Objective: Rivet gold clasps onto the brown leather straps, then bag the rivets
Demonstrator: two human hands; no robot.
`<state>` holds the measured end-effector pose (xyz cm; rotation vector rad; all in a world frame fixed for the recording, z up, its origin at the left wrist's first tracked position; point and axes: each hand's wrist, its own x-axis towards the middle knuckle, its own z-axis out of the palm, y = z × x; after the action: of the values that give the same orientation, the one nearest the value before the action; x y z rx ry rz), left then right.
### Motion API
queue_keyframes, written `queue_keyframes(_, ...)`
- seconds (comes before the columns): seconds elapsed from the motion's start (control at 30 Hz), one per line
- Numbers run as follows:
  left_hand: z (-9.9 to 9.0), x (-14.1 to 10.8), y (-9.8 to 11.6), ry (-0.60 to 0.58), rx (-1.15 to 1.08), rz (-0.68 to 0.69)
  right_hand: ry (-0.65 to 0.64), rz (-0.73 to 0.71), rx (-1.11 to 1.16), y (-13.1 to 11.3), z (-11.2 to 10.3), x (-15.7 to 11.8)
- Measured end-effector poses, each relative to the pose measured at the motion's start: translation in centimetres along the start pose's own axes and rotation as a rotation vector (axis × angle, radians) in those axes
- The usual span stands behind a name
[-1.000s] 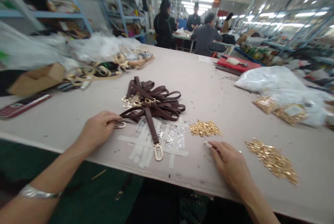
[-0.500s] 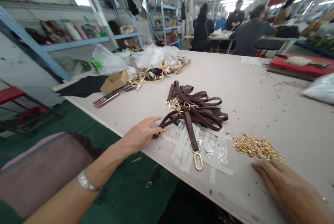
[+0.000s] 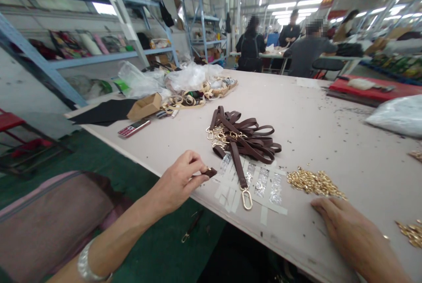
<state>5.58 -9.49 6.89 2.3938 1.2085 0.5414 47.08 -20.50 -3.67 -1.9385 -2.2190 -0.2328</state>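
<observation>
My left hand (image 3: 184,175) is closed, pinching the end of a dark brown leather strap (image 3: 211,172) between thumb and fingers above the table's near edge. A small glint of gold shows at the fingertips. Just beyond lies a heap of brown leather straps (image 3: 255,140) with gold clasps (image 3: 219,133) bunched at its left side. One strap points toward me and ends in a gold oval snap hook (image 3: 246,199). My right hand (image 3: 349,226) rests palm down on the table, fingers stretched out beside a pile of small gold metal fittings (image 3: 313,180).
Taped to the table (image 3: 184,142) are clear packets of silvery pieces (image 3: 262,182). A red phone (image 3: 134,128), cardboard box (image 3: 144,106) and plastic bags (image 3: 194,76) lie at left. More gold pieces (image 3: 410,232) lie right. Several people (image 3: 252,45) sit or stand behind.
My left hand has lifted the strap end from the heap's left edge and closed on it. My right hand stays beside the gold pile. The view has shifted slightly right.
</observation>
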Motion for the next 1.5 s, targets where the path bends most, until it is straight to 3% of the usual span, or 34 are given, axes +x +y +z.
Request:
queue_keyframes(0.13,1.7,-1.6,2.4,-0.075,-0.292,-0.209,-0.101,0.026,-0.019,-0.9,-1.0,-0.4)
queue_keyframes(0.3,5.4,-3.2,4.9,-0.28,-0.967,-0.489,-0.122,0.107,-0.032,-1.1,-2.1,-1.9)
queue_keyframes(0.43,8.0,-3.5,6.2,-0.34,-1.133,-0.542,-0.153,0.104,-0.012,-1.4,-3.1,-2.2)
queue_keyframes(0.6,9.7,-3.5,7.9,-0.371,-1.324,-0.52,-0.209,0.145,-0.031,-2.1,-4.0,-1.4)
queue_keyframes(0.73,10.6,-3.3,9.4,-0.361,-1.369,-0.525,-0.163,0.226,0.072,-2.8,-4.3,-1.4)
queue_keyframes(0.97,13.6,-2.6,11.7,-0.343,-1.42,-0.607,-0.04,0.579,0.829,-6.3,-5.2,-2.7)
queue_keyframes(1.17,14.7,-2.0,12.9,-0.312,-1.418,-0.573,-0.079,0.648,1.394,-10.5,-5.6,-3.4)
queue_keyframes(1.27,14.7,-2.0,13.1,-0.315,-1.368,-0.499,-0.096,0.66,1.473,-11.7,-5.4,-3.5)
queue_keyframes(1.5,14.4,-2.2,13.2,-0.314,-1.228,-0.383,-0.113,0.749,1.392,-11.8,-5.6,-3.4)
